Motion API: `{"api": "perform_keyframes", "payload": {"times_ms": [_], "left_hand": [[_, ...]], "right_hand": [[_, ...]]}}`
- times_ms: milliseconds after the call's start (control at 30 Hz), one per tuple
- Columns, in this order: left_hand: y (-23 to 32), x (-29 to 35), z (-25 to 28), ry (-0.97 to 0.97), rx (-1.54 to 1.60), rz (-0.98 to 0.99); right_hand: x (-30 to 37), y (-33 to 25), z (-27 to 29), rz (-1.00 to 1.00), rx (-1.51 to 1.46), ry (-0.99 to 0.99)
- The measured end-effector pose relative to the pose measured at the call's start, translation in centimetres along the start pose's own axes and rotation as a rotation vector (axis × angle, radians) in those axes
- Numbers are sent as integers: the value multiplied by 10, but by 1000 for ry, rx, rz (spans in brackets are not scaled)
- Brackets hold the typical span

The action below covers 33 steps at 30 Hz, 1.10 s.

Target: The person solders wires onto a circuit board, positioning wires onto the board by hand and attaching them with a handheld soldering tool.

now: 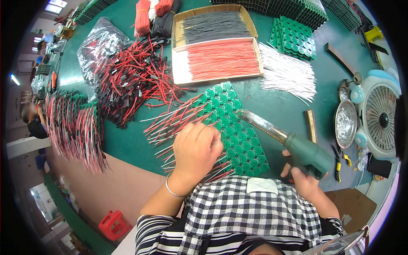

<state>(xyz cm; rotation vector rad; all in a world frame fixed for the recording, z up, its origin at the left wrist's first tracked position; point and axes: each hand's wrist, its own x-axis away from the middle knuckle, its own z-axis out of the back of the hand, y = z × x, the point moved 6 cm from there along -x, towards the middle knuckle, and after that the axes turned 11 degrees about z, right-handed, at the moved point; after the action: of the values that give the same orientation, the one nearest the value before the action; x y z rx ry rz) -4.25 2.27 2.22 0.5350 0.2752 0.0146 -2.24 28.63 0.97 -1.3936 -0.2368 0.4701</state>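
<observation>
**Soldering iron in the right hand, left hand closed over the green circuit board**

On the green tabletop [282, 100], directly in front of the person, lies a green circuit board [250, 146] made of many round pieces. Red, white and black wires [172, 125] stick out from its left side.

The left hand [196, 146] is clenched above these wires, with the fingers curled inward; whether it pinches a wire, I cannot tell, because the fingers hide this. A bracelet [173, 189] is around its wrist. The right hand [304, 182] grasps the green handle of a soldering iron [307, 154]. The metal tip of the iron points to the upper left and is at the right edge of the board; if it touches, I cannot tell.

Behind the board stands an open box [182, 63], in which black wires [216, 27] lie behind red wires [223, 59]. Loose white wires [289, 75] are just beside it, on the right. To the left there is a tangled heap of red and black cables [131, 83], next to a clear plastic bag [95, 44]. At the far right are a fan [381, 117], a metal dish [346, 123] and yellow-handled pliers [338, 168].
</observation>
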Motion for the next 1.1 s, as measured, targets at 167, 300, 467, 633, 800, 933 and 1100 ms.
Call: {"api": "perform_keyframes", "payload": {"times_ms": [167,300,467,633,800,933,1100], "left_hand": [[-3,-1,5,5,65,-46],[-12,0,11,-189,250,46],[-19,1,24,-116,336,-25],[6,16,21,-61,187,-51],[13,21,12,11,-18,-135],[12,24,4,10,-20,-139],[10,25,1,11,12,-147]], "right_hand": [[9,-4,-7,-64,-145,202],[26,-6,-3,-50,-103,242],[31,-3,2,-50,-131,299],[26,1,2,-33,-128,153],[32,7,-9,-95,-181,40],[40,14,-1,-166,-129,3],[36,4,0,-290,-7,35]]}}
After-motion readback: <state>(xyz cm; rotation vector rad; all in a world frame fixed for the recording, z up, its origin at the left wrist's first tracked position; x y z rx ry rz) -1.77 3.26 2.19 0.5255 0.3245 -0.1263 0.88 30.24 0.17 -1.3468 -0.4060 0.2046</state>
